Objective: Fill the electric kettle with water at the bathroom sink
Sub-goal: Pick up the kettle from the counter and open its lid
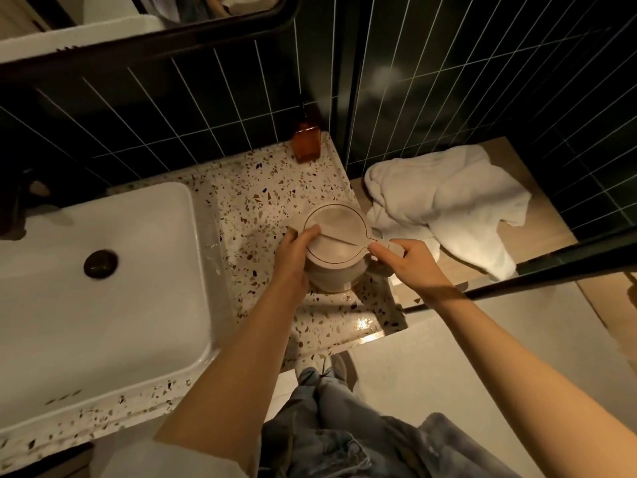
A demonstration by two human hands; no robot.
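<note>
A cream electric kettle [336, 243] with its lid down stands upright on the terrazzo counter [275, 188], to the right of the white square sink [113, 270]. My left hand [296, 253] wraps the kettle's left side, thumb resting on the lid. My right hand [406, 262] grips the kettle's handle, which points right. The sink's dark drain plug [100, 263] shows in the basin. A dark tap [20, 198] stands at the sink's far left, mostly in shadow.
An amber bottle [306, 143] stands at the counter's back right corner against dark green tiles. A crumpled white towel [444, 201] lies on a wooden ledge behind a black-framed glass panel [517, 281] to the right. A mirror hangs above.
</note>
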